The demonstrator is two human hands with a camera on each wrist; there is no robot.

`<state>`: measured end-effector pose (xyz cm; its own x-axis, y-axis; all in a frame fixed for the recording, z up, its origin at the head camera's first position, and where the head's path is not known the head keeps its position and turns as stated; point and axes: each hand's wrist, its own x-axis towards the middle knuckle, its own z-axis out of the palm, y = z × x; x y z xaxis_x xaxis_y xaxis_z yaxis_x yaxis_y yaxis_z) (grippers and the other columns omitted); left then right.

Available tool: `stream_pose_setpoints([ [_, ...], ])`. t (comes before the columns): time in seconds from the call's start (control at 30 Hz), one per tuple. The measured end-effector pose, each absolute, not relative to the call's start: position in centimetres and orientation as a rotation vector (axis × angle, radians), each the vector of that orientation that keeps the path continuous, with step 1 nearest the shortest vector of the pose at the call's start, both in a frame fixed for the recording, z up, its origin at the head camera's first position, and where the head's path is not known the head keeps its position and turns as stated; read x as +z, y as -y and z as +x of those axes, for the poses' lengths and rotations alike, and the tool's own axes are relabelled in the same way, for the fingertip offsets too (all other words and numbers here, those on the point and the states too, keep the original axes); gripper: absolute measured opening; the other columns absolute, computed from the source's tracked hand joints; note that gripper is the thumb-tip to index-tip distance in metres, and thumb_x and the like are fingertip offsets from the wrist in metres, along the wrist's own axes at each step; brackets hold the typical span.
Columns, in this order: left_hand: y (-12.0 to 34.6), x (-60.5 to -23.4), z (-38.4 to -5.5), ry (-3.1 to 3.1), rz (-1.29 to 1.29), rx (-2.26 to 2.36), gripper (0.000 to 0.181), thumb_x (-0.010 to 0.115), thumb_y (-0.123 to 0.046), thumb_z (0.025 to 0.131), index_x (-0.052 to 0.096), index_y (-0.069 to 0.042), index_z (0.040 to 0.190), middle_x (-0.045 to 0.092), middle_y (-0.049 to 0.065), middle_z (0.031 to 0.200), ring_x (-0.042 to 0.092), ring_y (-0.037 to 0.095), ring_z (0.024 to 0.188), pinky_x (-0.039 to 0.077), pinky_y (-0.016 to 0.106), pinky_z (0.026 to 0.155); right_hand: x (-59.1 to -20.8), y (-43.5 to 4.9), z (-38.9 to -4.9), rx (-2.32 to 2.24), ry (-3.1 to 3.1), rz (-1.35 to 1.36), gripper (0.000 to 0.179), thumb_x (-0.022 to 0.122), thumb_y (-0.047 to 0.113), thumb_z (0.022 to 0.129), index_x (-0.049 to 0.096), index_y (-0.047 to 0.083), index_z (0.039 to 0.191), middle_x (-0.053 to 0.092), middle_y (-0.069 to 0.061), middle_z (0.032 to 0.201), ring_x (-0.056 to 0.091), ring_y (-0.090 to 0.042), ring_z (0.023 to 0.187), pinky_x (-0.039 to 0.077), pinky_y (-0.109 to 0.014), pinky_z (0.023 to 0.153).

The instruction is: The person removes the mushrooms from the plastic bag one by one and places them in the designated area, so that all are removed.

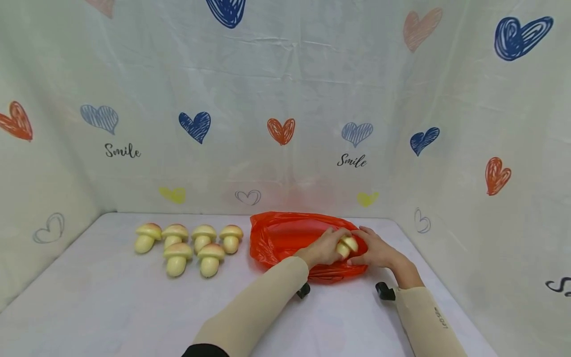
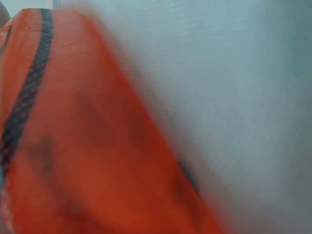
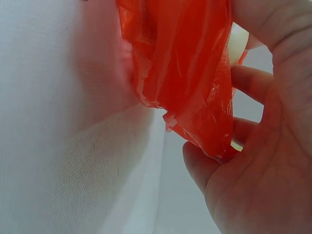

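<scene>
A red plastic bag (image 1: 276, 238) lies on its side on the white table, its mouth spread towards the right. At that mouth my left hand (image 1: 325, 247) grips a pale yellow mushroom (image 1: 346, 246), the fingers over it. My right hand (image 1: 379, 253) curves round the bag's right edge, thumb and fingers apart around the mushroom. In the right wrist view, the right hand (image 3: 258, 131) has the bag's film (image 3: 190, 73) between thumb and fingers, a pale bit of mushroom (image 3: 237, 44) behind it. Red film (image 2: 97, 136) fills much of the left wrist view and hides the left hand.
Left of the bag stand several similar mushrooms in two rows, among them a far left one (image 1: 146, 238) and a front one (image 1: 210, 260). The white table (image 1: 111, 307) ends at a cloth wall (image 1: 285, 168) printed with hearts.
</scene>
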<state>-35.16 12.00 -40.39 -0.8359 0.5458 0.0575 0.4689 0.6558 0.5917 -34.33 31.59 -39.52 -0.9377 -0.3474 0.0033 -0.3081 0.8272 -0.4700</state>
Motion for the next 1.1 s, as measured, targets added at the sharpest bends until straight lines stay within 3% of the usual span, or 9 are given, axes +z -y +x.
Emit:
stream_pose_setpoints([
  [0.43,-12.24,-40.74,-35.35,-2.769,0.784,0.945,0.055,0.071,-0.015,0.086,0.043,-0.033,0.131,0.043,0.001,0.115,0.050,0.012,0.090,0.048,0.022,0.074,-39.82,-31.82,-34.41,-0.712,-2.921,-0.490,0.084,0.081,0.043,0.071,0.044,0.014,0.140,0.020,-0.024,0.150,0.028,-0.048,0.131,0.031,-0.069,0.096],
  [0.73,-12.66,-40.66,-35.16,-2.774,0.758,0.933,0.063,0.073,-0.018,0.084,0.041,-0.037,0.136,0.042,0.000,0.116,0.051,0.012,0.091,0.049,0.022,0.072,-39.77,-31.81,-34.59,-0.724,-2.924,-0.501,0.084,0.081,0.043,0.071,0.044,0.011,0.140,0.021,-0.025,0.150,0.028,-0.047,0.131,0.032,-0.067,0.096],
  [1.1,-11.99,-40.88,-35.27,-2.758,0.739,1.034,0.053,0.070,-0.014,0.086,0.045,-0.033,0.129,0.045,0.001,0.114,0.050,0.013,0.091,0.048,0.023,0.070,-39.72,-31.79,-34.51,-0.723,-2.920,-0.504,0.085,0.080,0.044,0.071,0.043,0.012,0.141,0.019,-0.024,0.152,0.026,-0.047,0.133,0.030,-0.067,0.099],
])
